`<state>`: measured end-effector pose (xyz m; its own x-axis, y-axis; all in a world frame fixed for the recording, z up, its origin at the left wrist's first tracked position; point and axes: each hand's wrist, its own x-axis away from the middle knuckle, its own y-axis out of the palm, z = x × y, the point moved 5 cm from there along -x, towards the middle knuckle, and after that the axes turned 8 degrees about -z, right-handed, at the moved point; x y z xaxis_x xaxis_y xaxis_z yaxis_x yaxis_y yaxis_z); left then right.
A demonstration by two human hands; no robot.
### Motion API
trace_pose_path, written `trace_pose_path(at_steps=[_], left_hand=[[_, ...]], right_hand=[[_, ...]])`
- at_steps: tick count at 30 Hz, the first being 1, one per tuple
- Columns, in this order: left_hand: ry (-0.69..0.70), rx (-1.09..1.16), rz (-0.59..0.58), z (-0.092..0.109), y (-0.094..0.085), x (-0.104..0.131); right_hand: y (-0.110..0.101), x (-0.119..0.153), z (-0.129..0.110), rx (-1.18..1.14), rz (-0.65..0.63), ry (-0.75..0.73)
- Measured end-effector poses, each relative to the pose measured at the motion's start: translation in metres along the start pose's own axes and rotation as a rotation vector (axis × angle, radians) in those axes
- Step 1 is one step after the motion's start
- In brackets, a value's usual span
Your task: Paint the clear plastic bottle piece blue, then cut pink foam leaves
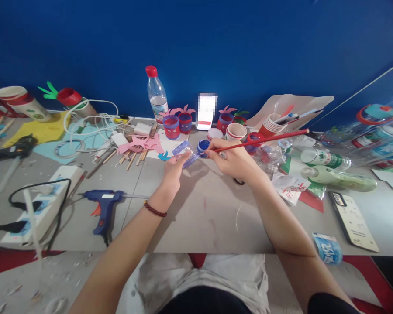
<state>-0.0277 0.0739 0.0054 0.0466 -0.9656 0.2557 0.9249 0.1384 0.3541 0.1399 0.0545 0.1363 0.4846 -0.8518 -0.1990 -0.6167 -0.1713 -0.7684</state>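
My left hand (176,169) is closed on a clear plastic piece (192,158) with blue-violet paint on it, perhaps part of a cut bottle. Pinched in my right hand (232,158) is a long red paintbrush (268,140), its handle slanting up to the right. The brush's tip end is at a small open jar of blue paint (203,144), close beside the plastic piece. Behind the jar lies a white lid (214,133). Painted red and blue cups with eyes (171,127) stand just beyond my left hand, and a paper cup (236,131) is behind my right hand.
A blue glue gun (107,203) and a white power strip (47,205) lie at left. Pink paper cutouts (140,144) rest on wooden sticks. A tall bottle (157,96) and a lit phone (206,112) stand against the blue wall. Plastic bottles (327,158) and another phone (353,222) are at right.
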Motion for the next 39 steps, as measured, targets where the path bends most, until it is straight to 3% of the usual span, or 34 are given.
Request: trace_pose_path(at_steps=[9, 14, 20, 26, 32, 36, 39], left_hand=[[0.003, -0.02, 0.02, 0.004, 0.004, 0.004], [0.008, -0.005, 0.009, 0.005, 0.006, 0.004], [0.005, -0.015, 0.001, 0.003, 0.003, 0.003], [-0.002, -0.008, 0.023, -0.001, 0.0, -0.001], [0.05, 0.0, 0.046, 0.004, 0.001, 0.0], [0.111, 0.021, -0.006, 0.007, 0.003, 0.0], [0.1, 0.086, -0.075, 0.006, 0.006, -0.001]], right_hand=[[0.009, 0.009, -0.028, 0.012, -0.077, -0.057], [0.015, 0.008, -0.031, -0.084, -0.134, -0.09], [0.014, 0.004, -0.027, -0.098, -0.146, -0.03], [-0.001, 0.002, -0.018, -0.075, -0.043, -0.027], [-0.017, 0.002, 0.0, -0.015, 0.141, -0.045], [-0.022, 0.002, 0.011, -0.032, 0.235, -0.063], [-0.019, 0.001, 0.019, -0.125, 0.238, -0.035]])
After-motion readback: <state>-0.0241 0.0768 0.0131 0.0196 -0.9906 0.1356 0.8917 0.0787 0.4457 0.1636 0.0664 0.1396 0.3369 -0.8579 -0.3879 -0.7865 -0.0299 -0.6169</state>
